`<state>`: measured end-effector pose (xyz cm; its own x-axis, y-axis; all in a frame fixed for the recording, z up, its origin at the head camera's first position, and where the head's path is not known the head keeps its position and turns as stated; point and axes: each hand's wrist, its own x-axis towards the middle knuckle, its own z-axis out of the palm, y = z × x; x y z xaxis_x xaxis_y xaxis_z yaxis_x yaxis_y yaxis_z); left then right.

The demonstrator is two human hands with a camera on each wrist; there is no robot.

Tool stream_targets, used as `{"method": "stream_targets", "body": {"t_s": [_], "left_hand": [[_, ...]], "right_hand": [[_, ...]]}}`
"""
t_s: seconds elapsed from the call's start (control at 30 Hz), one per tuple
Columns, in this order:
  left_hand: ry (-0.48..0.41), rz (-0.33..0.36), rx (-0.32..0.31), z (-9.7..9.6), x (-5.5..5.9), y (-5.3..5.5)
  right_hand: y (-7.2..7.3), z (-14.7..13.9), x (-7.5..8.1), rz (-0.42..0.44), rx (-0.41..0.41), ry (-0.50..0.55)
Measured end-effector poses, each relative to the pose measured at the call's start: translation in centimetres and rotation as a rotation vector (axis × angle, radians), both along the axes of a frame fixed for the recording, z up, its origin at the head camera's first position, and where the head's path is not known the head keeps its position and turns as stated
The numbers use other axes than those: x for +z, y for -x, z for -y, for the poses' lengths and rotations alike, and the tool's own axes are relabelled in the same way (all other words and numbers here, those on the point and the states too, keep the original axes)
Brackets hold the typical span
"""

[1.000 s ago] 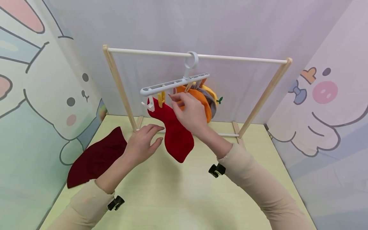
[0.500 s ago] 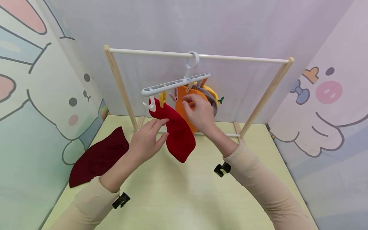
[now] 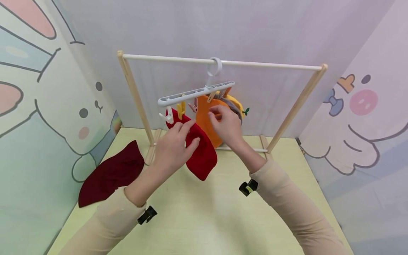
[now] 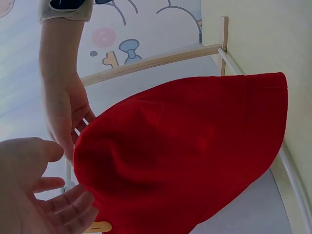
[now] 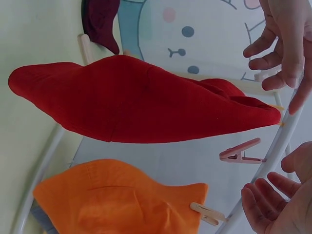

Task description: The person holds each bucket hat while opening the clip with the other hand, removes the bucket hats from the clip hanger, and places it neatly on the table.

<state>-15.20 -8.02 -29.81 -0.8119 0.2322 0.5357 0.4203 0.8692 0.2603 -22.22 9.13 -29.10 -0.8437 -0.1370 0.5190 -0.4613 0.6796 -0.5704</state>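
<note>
A red bucket hat [image 3: 201,161] hangs tilted from the left part of the pale hanger [image 3: 188,95]. A white clip [image 3: 170,116] and a yellow clip [image 3: 181,110] are at its upper edge. My left hand [image 3: 173,147] is in front of the hat, thumb and fingers spread and nothing gripped; whether it touches the cloth I cannot tell. To the right, my right hand [image 3: 227,125] is bent before an orange bucket hat [image 3: 204,122], holding nothing. A pink clip [image 5: 239,153] with nothing in it hangs between the red and orange hats.
A dark red hat [image 3: 111,173] lies on the table [image 3: 191,219] at left. The rack [image 3: 271,64] of white bars and wooden legs carries the hanger. Grey and yellow [image 3: 235,99] hats hang behind the orange one, which a wooden clip [image 5: 207,212] holds.
My right hand has moved right, off the pink clip's area and away from the red hat. The left hand has moved right and up, in front of the red hat.
</note>
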Motion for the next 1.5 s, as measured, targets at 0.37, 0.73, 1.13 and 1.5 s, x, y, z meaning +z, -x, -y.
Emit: {"method": "stream_targets", "body": {"t_s": [0.37,0.73,1.13,1.5], "left_hand": [[0.011,0.044,0.005,-0.7,-0.2,0.2],[-0.002,0.037,0.04,-0.4,-0.5,0.5],[0.024,0.031,0.135,-0.4,-1.3,1.2],[-0.083,0.084,0.179,0.1,-2.4,2.0]], "right_hand": [[0.0,-0.4,-0.3,0.033,0.004,0.006],[0.1,-0.4,-0.6,0.053,0.012,0.02],[0.3,-0.1,-0.8,0.054,0.022,-0.003],[0.5,0.0,-0.9,0.073,0.113,-0.015]]}}
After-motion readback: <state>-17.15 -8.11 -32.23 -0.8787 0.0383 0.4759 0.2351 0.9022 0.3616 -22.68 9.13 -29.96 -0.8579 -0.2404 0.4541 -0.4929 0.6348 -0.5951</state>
